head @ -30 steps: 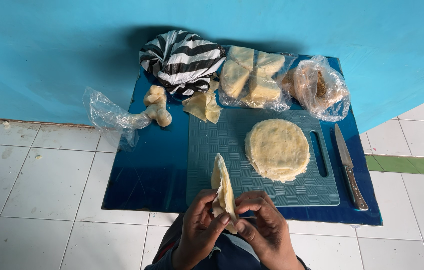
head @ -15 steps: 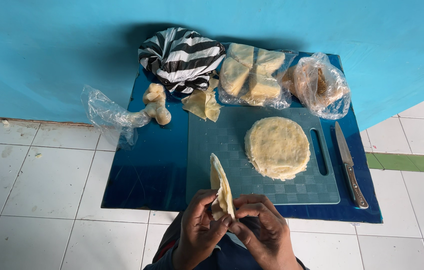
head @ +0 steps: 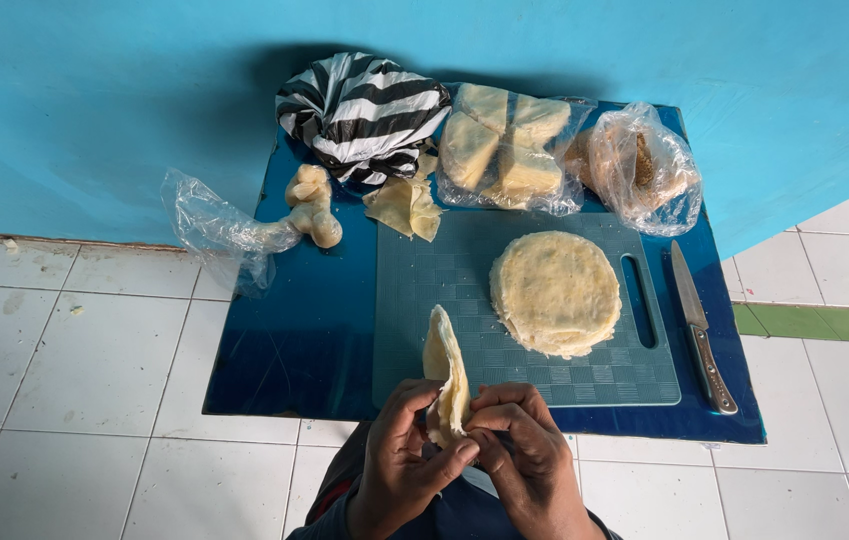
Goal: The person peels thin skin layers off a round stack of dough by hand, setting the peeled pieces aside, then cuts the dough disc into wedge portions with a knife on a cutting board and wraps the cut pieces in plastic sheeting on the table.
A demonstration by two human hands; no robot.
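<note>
My left hand [head: 399,455] and my right hand [head: 524,455] both pinch one thin round dough wrapper [head: 444,375], held folded and upright over the near edge of the teal cutting board [head: 424,300]. On the board, just beyond my right hand, lies a round stack of pale wrappers [head: 555,292]. The lower part of the held wrapper is hidden behind my fingers.
A knife [head: 699,325] lies right of the board on the dark blue mat [head: 294,330]. At the back stand a striped black-and-white bag [head: 364,112], a clear bag of pale wedge pieces [head: 504,145], another clear bag [head: 639,165], torn wrapper scraps [head: 404,205] and a plastic piping bag [head: 244,232].
My hands have shifted slightly around the folded wrapper, fingers closing further on its lower edge. Everything on the mat stays where it was.
</note>
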